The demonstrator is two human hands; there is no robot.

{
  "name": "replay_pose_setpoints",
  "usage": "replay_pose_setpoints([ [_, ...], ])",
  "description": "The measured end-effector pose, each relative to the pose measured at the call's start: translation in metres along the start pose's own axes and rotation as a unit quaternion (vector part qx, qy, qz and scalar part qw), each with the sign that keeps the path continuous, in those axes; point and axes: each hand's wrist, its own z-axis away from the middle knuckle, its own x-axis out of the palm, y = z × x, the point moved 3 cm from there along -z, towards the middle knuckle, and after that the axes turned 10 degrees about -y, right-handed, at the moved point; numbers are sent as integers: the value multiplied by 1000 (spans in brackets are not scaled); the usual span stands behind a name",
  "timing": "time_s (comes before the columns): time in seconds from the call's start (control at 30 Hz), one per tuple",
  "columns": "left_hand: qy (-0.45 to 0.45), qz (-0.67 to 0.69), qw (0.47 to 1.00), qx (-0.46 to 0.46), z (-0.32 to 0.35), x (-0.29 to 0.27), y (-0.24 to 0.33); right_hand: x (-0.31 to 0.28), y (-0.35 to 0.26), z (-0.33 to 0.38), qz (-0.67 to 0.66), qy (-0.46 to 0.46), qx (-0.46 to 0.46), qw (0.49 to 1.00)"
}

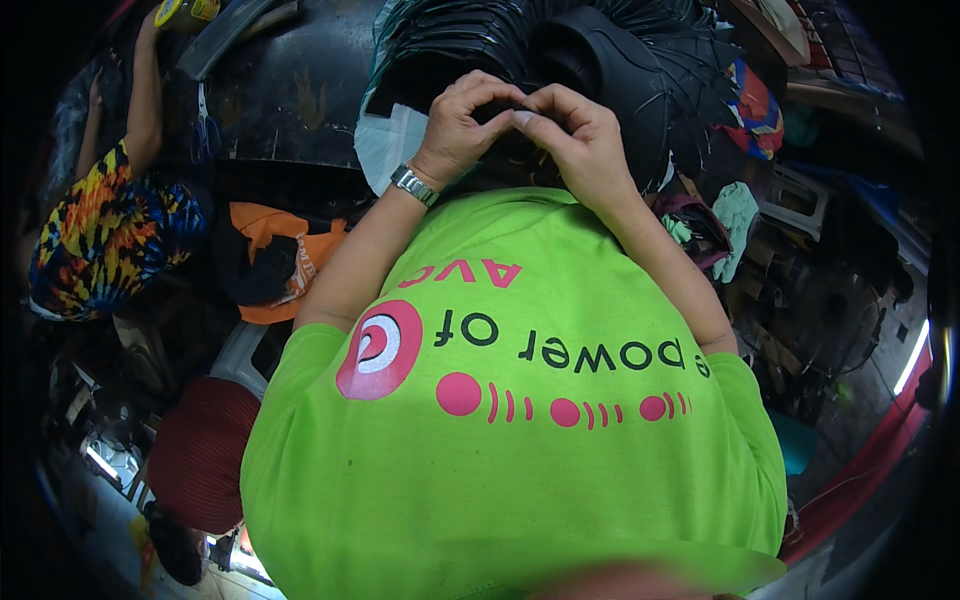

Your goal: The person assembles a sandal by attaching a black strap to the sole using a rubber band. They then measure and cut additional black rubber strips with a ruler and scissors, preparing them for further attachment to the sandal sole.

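Note:
Both my hands meet at the fingertips in front of my chest. My left hand, with a metal watch at the wrist, has thumb and forefinger pinched. My right hand pinches against it in the same way. Whatever lies between the fingers is too small and dark to make out. Just beyond the hands, a stack of thin black curved pieces fans out on the table. Beside it on the right lie larger black moulded-looking pieces with loose threads trailing from them.
At the left, another person's arm reaches over the dark table to a yellow tub. Blue-handled scissors lie near that table's edge. An orange bag hangs lower left. Colourful cloth and a pale green rag are right.

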Motion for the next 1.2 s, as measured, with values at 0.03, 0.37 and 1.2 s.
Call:
replay_pose_setpoints([
  [0.03,-2,-35,999,9,0,0,1,-1,-1,0,-63,-12,24,998],
  [0.37,1,-89,995,44,-8,-12,18,-5,-55,7,458,-45,-194,867],
  [1.2,26,74,978,-194,12,9,-9,-5,-12,23,-243,-28,215,946],
])
